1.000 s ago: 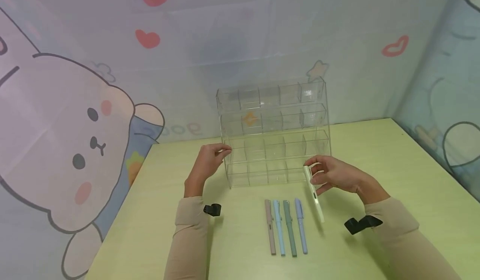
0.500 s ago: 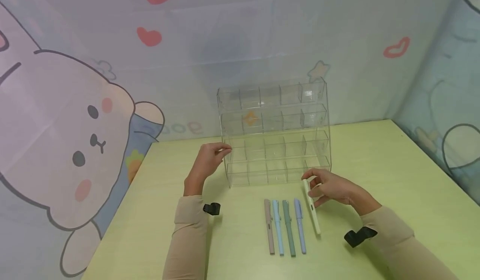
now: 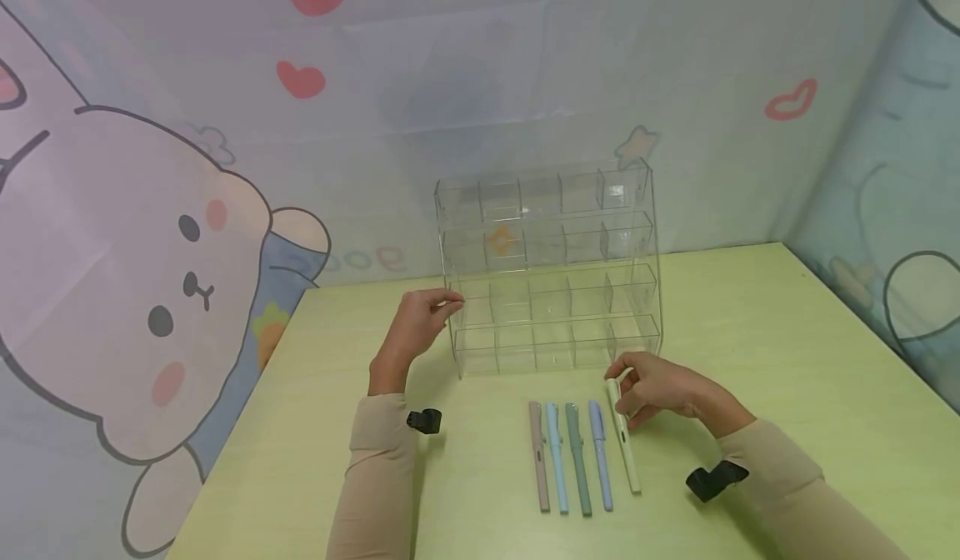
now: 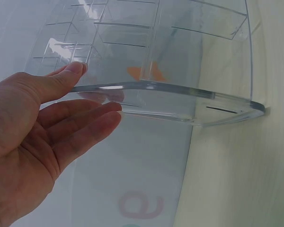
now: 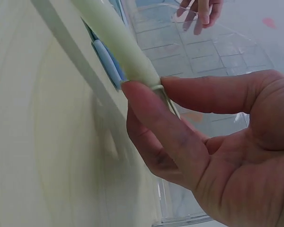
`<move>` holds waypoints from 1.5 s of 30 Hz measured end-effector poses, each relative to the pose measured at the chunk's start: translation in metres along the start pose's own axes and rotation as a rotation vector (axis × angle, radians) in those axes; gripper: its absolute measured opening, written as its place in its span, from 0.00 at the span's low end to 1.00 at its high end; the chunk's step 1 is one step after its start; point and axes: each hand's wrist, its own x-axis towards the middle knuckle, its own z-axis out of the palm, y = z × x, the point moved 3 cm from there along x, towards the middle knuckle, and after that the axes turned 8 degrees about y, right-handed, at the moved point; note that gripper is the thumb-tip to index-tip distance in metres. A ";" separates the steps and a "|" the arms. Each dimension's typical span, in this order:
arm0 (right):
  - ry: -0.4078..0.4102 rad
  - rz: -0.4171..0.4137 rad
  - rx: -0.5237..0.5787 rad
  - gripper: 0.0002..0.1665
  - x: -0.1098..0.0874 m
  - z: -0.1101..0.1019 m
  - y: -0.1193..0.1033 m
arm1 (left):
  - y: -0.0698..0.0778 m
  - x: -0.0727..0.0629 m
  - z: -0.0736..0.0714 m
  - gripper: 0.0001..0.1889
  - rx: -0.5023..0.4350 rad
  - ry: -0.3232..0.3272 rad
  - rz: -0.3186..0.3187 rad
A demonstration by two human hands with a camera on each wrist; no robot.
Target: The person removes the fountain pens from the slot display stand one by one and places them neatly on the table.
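A clear acrylic rack (image 3: 553, 321) with tiers of small compartments stands on the table. At its left side, my left hand (image 3: 414, 325) holds the edge of the side panel (image 4: 146, 86), thumb on one face and fingers on the other. My right hand (image 3: 663, 387) pinches a pale cream-green pen (image 3: 626, 452) near its clip end, between thumb and fingers. The pen slants low at the right end of a row of pens; I cannot tell whether its tip touches the table. The row holds a taupe pen (image 3: 538, 460), a light blue pen (image 3: 557, 464), a green pen (image 3: 579, 464) and a lavender pen (image 3: 602, 460).
The pale yellow-green table (image 3: 735, 310) carries the rack at its back, near a printed cloth backdrop (image 3: 480, 85) with a cartoon bear and hearts. A second cloth (image 3: 900, 177) hangs at the right. Black wrist cameras (image 3: 425, 421) sit on both forearms.
My right hand has brought the pale pen down and toward me, away from the rack's lower right corner to beside the lavender pen. The left hand stays at the rack's side.
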 end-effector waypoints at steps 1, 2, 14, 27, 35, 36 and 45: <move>-0.003 0.004 -0.001 0.31 0.000 0.001 0.001 | 0.000 0.000 0.000 0.10 0.001 0.000 0.000; -0.005 0.007 0.001 0.30 0.000 0.001 0.002 | 0.000 0.000 0.000 0.10 0.003 0.000 -0.002; -0.015 0.017 -0.023 0.26 0.001 0.005 0.006 | 0.000 0.000 0.000 0.10 0.009 -0.002 0.000; 0.051 -0.013 -0.171 0.22 0.000 0.009 0.003 | -0.001 -0.001 0.000 0.10 0.000 -0.003 -0.006; 0.097 -0.020 -0.247 0.16 -0.003 0.014 -0.001 | 0.001 0.000 0.000 0.10 -0.001 -0.002 0.000; 0.103 -0.017 -0.253 0.15 -0.003 0.014 -0.001 | 0.001 0.000 0.001 0.10 0.000 -0.002 0.001; 0.099 -0.027 -0.287 0.16 -0.005 0.015 -0.003 | 0.000 0.000 0.000 0.10 -0.005 -0.003 -0.009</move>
